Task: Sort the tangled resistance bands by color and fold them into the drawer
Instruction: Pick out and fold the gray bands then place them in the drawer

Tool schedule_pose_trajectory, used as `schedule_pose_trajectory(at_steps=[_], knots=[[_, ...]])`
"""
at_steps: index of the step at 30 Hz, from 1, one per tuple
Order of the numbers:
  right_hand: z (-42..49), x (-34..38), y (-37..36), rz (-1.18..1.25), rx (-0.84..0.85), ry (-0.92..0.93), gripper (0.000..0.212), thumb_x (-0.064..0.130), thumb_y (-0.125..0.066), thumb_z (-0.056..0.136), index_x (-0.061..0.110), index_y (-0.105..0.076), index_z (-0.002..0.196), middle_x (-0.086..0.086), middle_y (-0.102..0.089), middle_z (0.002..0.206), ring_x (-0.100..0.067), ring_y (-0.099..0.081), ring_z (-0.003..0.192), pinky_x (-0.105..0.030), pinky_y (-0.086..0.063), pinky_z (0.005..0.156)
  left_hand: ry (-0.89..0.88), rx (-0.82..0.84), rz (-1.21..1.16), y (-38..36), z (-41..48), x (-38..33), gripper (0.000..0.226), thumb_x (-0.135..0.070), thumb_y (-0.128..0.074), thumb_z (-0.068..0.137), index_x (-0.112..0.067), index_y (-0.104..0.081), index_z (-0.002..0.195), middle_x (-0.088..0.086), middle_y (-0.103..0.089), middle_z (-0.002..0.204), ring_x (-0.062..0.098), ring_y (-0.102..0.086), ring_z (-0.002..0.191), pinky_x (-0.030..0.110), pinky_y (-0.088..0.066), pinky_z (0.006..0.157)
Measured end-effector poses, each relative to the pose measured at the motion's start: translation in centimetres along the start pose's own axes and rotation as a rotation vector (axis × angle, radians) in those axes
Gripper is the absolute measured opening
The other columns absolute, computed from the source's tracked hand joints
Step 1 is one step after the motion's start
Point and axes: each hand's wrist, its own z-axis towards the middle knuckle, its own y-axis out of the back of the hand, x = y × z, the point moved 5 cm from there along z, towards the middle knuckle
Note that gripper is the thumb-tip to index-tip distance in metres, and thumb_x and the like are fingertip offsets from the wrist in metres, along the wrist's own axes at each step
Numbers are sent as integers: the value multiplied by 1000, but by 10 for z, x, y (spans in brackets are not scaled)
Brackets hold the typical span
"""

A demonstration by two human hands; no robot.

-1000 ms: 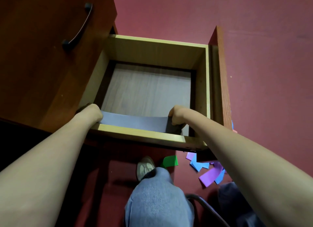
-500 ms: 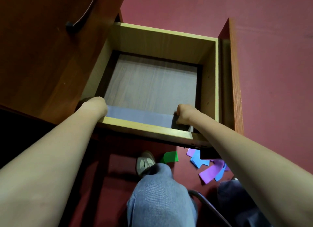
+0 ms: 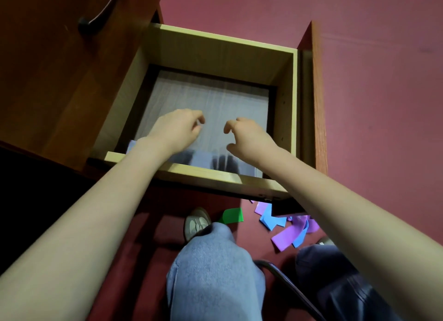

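Drawer [image 3: 286, 109] stands pulled out, ready for storage. One grey band [image 3: 203, 158] lies flat along its front wall, placed. Left hand [image 3: 177, 129] and right hand [image 3: 249, 138] hover above, grip loose, empty. Unsorted bands [image 3: 287, 229] remain on the floor.

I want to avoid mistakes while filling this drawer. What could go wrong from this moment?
1. The flat grey-blue resistance band lies tight against the near wall of the open light-wood drawer; its edge might ride up and catch when the drawer closes.
2. The green, blue and purple bands lie loose on the red floor near the shoe, so a foot could step on them or slip.
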Motion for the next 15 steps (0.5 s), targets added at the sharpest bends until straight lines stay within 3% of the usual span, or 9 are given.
schedule_pose_trajectory(at_steps=[5, 8, 11, 13, 15], knots=[[-43, 7, 62, 3, -206, 172, 25, 11, -47, 89, 14, -60, 110, -6, -59, 106, -22, -54, 98, -28, -41, 80, -189, -134, -248, 17, -12, -73, 18, -9, -43, 90, -13, -58, 100, -1, -54, 94, 15, -49, 86, 21, -30, 69], [-72, -15, 92, 32, -312, 214, 22, 11, -52, 87, 14, -66, 103, 2, -51, 87, -12, -46, 79, -22, -30, 67, -266, -222, -419, 25, -18, -112, 20, -4, -43, 86, -10, -59, 96, 6, -61, 95, 23, -56, 91, 35, -45, 77], [-98, -44, 110, 115, -424, 243, 18, 14, -55, 83, 7, -69, 93, -7, -59, 83, -22, -56, 74, -30, -46, 66, -362, -261, -536, 25, -19, -149, 22, -3, -41, 80, -6, -59, 92, 11, -63, 90, 28, -58, 87, 43, -48, 77], [-115, -68, 119, 163, -496, 244, 16, 11, -56, 81, 2, -68, 88, -13, -60, 81, -21, -60, 75, -40, -53, 70, -405, -258, -616, 22, -16, -178, 23, 1, -39, 75, -5, -58, 85, 11, -61, 80, 29, -57, 79, 39, -48, 72], [-129, -95, 123, 207, -568, 232, 12, 8, -59, 81, 0, -67, 85, -11, -56, 78, -9, -54, 71, -32, -53, 71, -420, -236, -667, 16, -13, -206, 25, 3, -37, 73, -9, -57, 81, 1, -54, 68, 24, -51, 71, 29, -41, 65]])
